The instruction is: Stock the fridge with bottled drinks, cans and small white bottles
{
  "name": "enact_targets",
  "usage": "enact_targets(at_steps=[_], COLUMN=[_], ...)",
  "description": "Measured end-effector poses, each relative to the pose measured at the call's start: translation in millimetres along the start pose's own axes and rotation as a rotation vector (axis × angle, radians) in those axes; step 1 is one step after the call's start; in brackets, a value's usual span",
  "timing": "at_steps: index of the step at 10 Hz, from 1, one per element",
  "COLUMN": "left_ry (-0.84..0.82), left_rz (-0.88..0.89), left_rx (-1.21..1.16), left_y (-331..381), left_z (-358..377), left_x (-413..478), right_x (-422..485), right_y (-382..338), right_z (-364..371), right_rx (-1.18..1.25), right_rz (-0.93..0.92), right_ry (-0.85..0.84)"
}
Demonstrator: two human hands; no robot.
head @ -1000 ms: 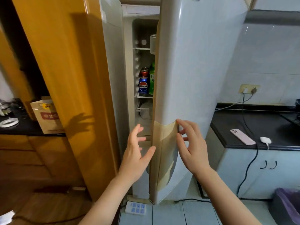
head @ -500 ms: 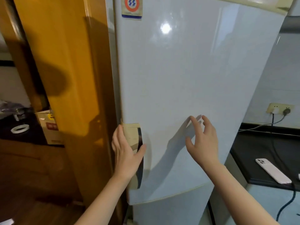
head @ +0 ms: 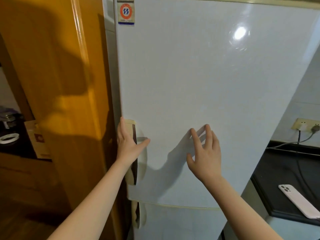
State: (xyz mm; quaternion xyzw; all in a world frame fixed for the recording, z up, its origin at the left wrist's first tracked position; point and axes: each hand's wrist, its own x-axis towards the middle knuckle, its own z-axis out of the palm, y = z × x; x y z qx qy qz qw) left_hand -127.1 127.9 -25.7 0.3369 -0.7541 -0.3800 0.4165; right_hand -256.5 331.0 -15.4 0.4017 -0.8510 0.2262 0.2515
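Both hands on the shut upper door of a white fridge.

The tall glossy white fridge door [head: 199,84] is flush with its frame, so whatever is inside is hidden. The left hand [head: 127,146] lies flat with straight fingers on the beige handle strip [head: 132,124] at the door's left edge, its thumb spread out onto the white face and gripping nothing. The right hand [head: 206,158] is at the door's middle, fingers apart and relaxed and fingertips [head: 207,127] at the surface, though I cannot tell whether they touch it. A round red-and-blue sticker [head: 126,12] sits in the door's top left corner. Left of the door stands an orange-brown wooden panel [head: 60,84]. Right of it, a pale pink phone [head: 297,200] lies on a black countertop [head: 285,170]. Below it is the white lower door [head: 181,222].
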Motion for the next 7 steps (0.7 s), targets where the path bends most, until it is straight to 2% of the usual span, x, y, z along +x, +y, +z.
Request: enact_targets(at_steps=[1, 4, 5, 6, 7], left_ry=[-0.021, 0.009, -0.03, -0.088, -0.107], left_rz=[-0.031, 0.044, 0.076, 0.051, 0.033], left_rx=[0.014, 0.025, 0.021, -0.005, 0.1], left_y=[-6, -15, -13, -22, -56], left_z=[10, 28, 24, 16, 9], left_x=[24, 57, 58, 49, 2], right_x=[8, 25, 25, 29, 41], right_y=[2, 1, -5, 0, 9], right_z=[9, 24, 19, 4, -52], right_rx=[-0.036, -0.12, -0.092, 0.125, 0.611], right_rz=[0.012, 0.069, 0.083, 0.075, 0.156], right_ry=[-0.037, -0.082, -0.106, -0.078, 0.018])
